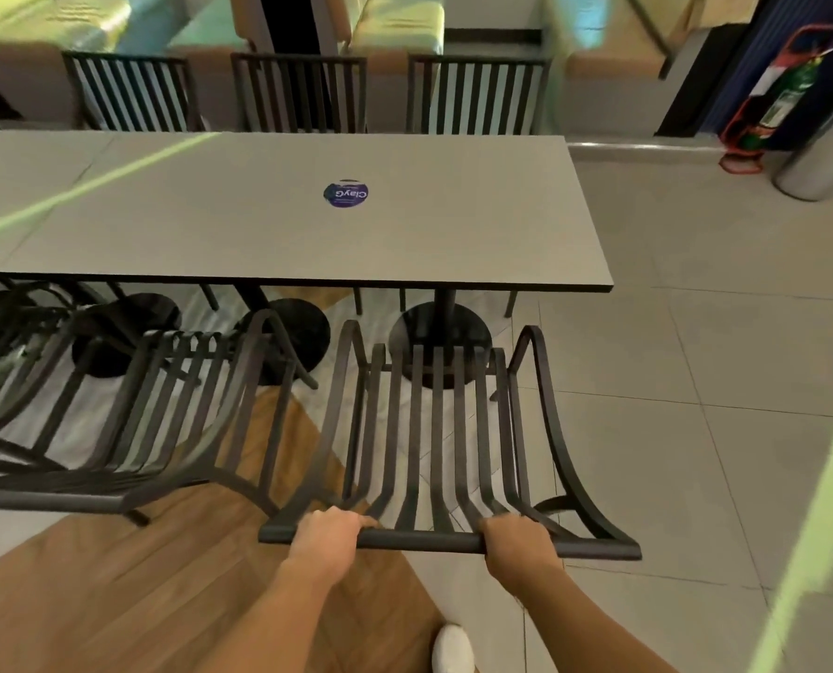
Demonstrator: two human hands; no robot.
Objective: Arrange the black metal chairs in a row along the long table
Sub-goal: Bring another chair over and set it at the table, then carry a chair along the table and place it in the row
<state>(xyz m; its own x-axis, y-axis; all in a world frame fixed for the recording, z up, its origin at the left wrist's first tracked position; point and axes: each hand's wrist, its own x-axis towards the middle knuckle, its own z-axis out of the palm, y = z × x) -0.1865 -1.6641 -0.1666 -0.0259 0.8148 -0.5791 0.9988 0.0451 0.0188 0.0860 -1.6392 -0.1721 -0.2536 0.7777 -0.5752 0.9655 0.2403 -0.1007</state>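
While both hands hold top rail of black metal chair [434,429], best move, by my judgement: push straight toward long table [278,211], keep rail parallel to table edge, leave even gap from neighbouring chair [128,410] at left.

Head view: left hand [327,531] curled round rail near its left end; right hand [519,539] curled round rail further right. Chair stands at table's right end, front not yet under tabletop.
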